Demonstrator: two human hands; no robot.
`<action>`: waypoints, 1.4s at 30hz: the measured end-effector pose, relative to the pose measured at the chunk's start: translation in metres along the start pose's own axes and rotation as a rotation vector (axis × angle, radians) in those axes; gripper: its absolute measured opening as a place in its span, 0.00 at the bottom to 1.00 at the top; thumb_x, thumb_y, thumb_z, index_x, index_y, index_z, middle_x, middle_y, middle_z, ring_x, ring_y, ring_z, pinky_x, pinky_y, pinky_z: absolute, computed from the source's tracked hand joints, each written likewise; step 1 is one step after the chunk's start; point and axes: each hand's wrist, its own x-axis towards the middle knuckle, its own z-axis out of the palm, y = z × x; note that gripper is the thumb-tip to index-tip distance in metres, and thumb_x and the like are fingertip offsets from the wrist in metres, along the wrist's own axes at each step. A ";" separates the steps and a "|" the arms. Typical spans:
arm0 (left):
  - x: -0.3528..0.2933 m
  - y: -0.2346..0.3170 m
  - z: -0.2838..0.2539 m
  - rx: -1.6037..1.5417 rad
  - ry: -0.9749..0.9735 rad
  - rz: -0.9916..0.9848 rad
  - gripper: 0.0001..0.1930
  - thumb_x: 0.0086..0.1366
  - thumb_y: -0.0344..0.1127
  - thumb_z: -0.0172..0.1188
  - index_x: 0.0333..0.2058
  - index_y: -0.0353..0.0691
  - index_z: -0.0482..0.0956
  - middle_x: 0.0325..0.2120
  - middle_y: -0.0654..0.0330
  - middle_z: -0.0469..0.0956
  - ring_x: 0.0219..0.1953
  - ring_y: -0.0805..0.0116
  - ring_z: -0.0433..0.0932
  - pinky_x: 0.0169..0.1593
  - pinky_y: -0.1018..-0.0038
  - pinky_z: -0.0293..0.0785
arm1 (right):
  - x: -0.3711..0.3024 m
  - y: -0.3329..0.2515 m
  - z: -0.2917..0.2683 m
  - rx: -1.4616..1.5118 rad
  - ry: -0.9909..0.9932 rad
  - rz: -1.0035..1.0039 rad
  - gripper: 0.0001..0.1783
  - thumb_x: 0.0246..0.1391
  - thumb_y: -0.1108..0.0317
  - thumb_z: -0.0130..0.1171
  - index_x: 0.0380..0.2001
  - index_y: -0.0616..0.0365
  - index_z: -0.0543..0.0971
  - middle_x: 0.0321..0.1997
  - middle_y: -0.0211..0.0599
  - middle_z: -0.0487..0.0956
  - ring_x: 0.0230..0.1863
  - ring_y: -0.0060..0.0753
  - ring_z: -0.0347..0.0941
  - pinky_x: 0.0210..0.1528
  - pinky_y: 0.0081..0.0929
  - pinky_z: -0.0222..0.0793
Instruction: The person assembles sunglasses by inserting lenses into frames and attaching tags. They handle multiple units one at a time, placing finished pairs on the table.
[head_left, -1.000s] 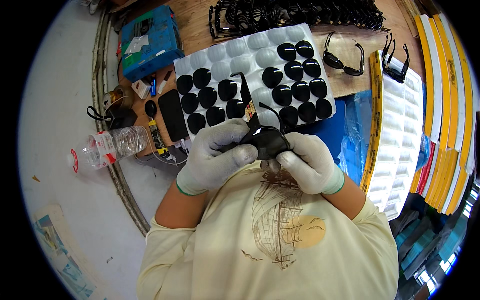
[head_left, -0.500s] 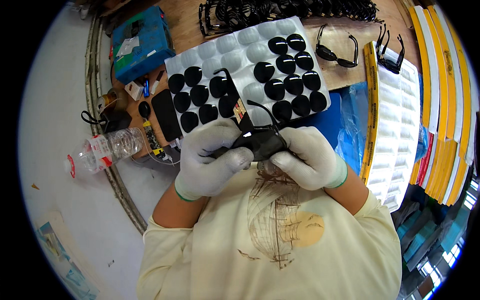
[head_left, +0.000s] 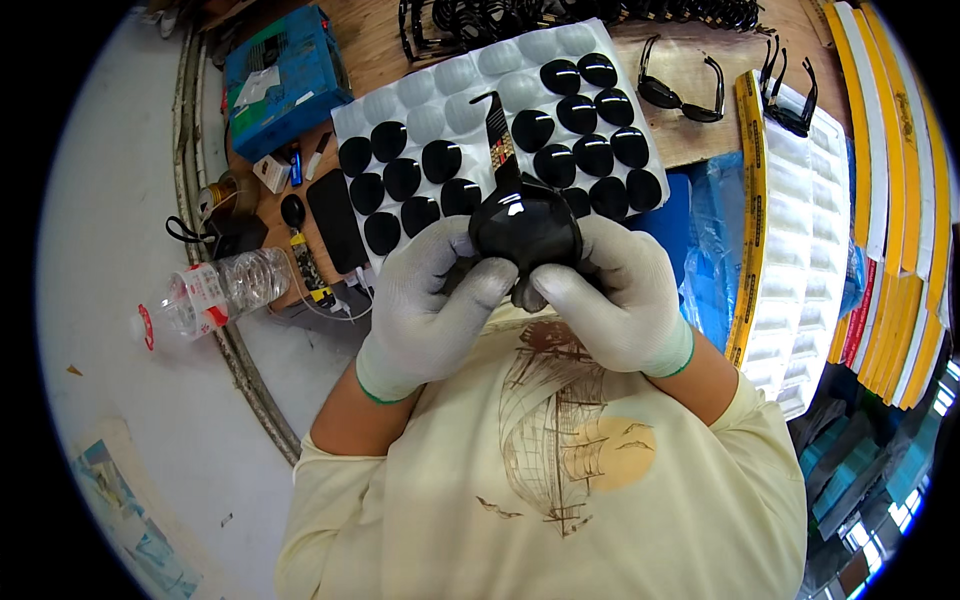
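Both of my hands wear white knit gloves with green cuffs. Between them I hold a pair of black sunglasses (head_left: 525, 222), one dark lens facing up and a temple with gold and red decoration pointing away from me. My left hand (head_left: 430, 300) closes on the left side of the frame, thumb at its lower edge. My right hand (head_left: 620, 290) grips the other side, its thumb close to the left one. The far lens and part of the frame are hidden by my fingers. Just beyond lies a white moulded tray (head_left: 425, 125) with round dark lenses (head_left: 440, 160) in many pockets.
More sunglasses (head_left: 680, 95) lie right of the tray, another pair (head_left: 790, 110) on a white tray (head_left: 800, 250). Black frames (head_left: 580, 12) line the back. At left are a blue box (head_left: 285, 80), a phone (head_left: 338, 220), a plastic bottle (head_left: 215, 295) and a cable. Yellow-edged trays (head_left: 900, 200) are stacked far right.
The sunglasses have turned in my hands, so a lens now faces up and only one temple shows clearly. My hands have shifted slightly with them.
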 end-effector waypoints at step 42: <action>-0.012 0.014 -0.005 -0.211 0.173 -0.204 0.08 0.70 0.33 0.59 0.38 0.33 0.79 0.27 0.65 0.78 0.28 0.82 0.74 0.33 0.82 0.72 | 0.009 0.002 -0.007 -0.031 -0.283 -0.020 0.07 0.61 0.72 0.56 0.38 0.65 0.78 0.24 0.38 0.82 0.25 0.32 0.81 0.29 0.28 0.74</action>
